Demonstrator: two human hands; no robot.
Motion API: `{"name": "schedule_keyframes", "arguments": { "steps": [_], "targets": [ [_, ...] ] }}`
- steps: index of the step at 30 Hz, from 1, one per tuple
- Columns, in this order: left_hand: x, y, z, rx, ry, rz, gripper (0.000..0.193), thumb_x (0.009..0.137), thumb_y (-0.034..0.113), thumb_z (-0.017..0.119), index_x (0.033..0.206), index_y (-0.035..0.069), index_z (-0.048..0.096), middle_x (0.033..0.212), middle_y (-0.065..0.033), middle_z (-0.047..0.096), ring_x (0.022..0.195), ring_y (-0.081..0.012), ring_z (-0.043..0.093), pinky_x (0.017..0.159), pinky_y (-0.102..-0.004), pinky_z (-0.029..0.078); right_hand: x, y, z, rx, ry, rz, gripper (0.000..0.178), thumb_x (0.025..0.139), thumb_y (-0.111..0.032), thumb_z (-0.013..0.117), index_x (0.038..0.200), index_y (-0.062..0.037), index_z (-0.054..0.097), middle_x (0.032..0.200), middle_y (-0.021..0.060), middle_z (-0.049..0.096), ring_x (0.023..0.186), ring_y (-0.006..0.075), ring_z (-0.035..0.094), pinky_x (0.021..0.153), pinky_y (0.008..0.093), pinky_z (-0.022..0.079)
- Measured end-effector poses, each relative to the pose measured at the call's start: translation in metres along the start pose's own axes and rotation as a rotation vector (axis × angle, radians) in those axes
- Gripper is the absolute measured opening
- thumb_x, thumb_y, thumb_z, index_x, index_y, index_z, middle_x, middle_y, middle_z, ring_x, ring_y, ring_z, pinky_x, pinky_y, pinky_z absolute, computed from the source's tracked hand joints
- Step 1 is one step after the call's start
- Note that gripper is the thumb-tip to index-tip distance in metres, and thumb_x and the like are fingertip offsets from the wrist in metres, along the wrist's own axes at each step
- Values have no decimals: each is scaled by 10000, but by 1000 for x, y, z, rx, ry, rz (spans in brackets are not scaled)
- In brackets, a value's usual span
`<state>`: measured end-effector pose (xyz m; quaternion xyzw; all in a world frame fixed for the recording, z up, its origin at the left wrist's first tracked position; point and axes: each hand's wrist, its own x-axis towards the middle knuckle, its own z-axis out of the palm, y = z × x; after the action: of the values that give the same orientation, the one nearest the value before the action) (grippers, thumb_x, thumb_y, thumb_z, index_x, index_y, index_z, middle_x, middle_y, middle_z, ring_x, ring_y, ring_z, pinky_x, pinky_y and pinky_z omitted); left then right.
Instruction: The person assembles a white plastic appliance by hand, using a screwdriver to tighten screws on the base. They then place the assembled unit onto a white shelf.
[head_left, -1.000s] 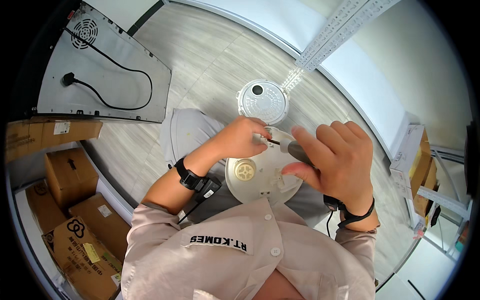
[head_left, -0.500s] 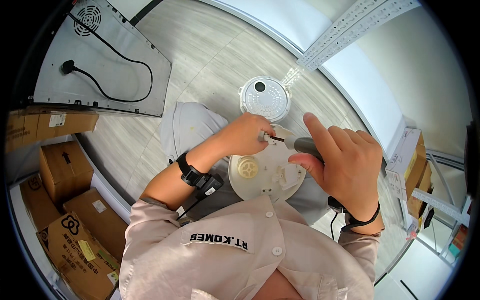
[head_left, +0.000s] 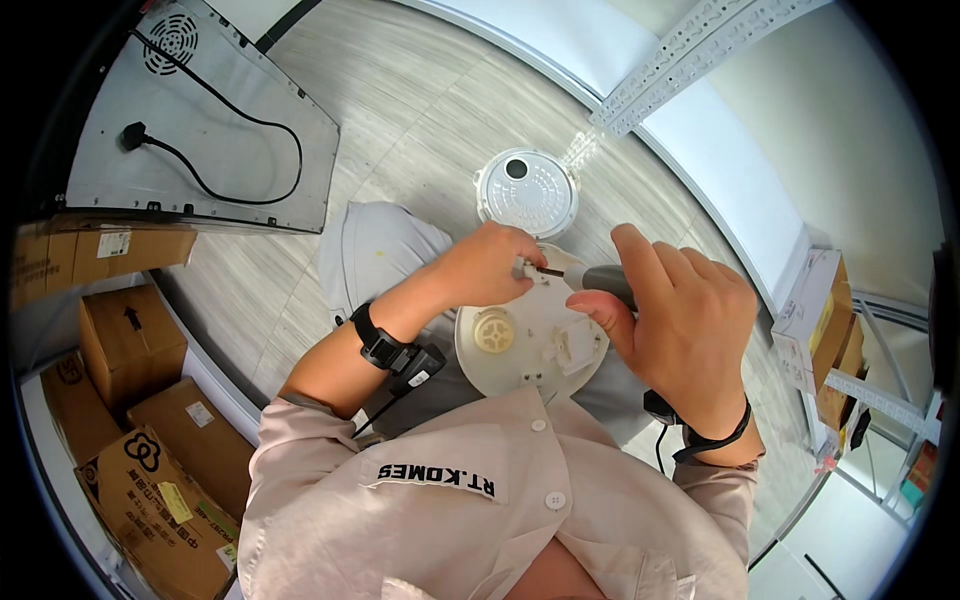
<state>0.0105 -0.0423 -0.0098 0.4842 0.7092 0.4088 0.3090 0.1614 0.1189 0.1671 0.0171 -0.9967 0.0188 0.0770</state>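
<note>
One screwdriver (head_left: 603, 282) between hands: right hand (head_left: 690, 312) grips it, left hand (head_left: 488, 265) apparently pinches a pale piece (head_left: 519, 267).

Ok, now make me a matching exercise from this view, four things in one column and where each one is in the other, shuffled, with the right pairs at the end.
Things
1. Grey-handled tool
2. White shell
3. Round disc with a dark spot
4. Black cord

Places
A. On the floor
B. Against the metal panel, upper left
C. In the right hand
D. Over the grey trousers, between the forearms

Right pairs
1-C, 2-D, 3-A, 4-B
</note>
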Motion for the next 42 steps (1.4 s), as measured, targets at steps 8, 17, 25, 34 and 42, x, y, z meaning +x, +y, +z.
{"name": "schedule_keyframes", "arguments": {
  "steps": [8, 17, 25, 34, 42],
  "targets": [
    [-1, -3, 1, 45, 26, 61, 251, 767, 80, 770, 1015, 50, 795, 1011, -152, 762, 976, -373, 717, 862, -419, 578, -4, 10, 3, 383, 53, -83, 351, 857, -265, 793, 1136, -120, 636, 958, 59, 579, 762, 273, 589, 594, 389, 441],
    [-3, -7, 2, 55, 37, 38, 280, 763, 93, 778, 1039, 52, 797, 1079, -183, 750, 1033, -392, 702, 903, -440, 568, 3, 4, -9, 254, 65, 13, 419, 802, -149, 832, 1166, -112, 627, 918, 53, 555, 729, 257, 589, 580, 397, 446],
    [-3, 1, -2, -6, 28, 41, 240, 773, 68, 750, 1000, -5, 770, 1010, -188, 752, 968, -397, 707, 871, -448, 566, -3, 5, -2, 88, -6, 3, 468, 767, -134, 855, 1164, -87, 611, 898, 73, 573, 694, 296, 575, 589, 405, 450],
    [-5, 0, -3, 16, 14, -7, 262, 755, 75, 785, 1014, 40, 792, 1077, -187, 755, 1015, -384, 712, 908, -429, 574, -3, 14, -2, 355, 53, -95, 396, 779, -172, 835, 1109, -113, 625, 821, 21, 504, 680, 215, 580, 527, 364, 420],
    [-2, -3, -1, 26, 0, 3, 253, 758, 66, 770, 1008, 29, 789, 1046, -177, 762, 1005, -380, 718, 898, -422, 577, -5, 9, -2, -43, -75, -30, 383, 790, -195, 839, 1112, -128, 644, 830, 19, 522, 687, 204, 589, 524, 351, 426]
  ]
}}
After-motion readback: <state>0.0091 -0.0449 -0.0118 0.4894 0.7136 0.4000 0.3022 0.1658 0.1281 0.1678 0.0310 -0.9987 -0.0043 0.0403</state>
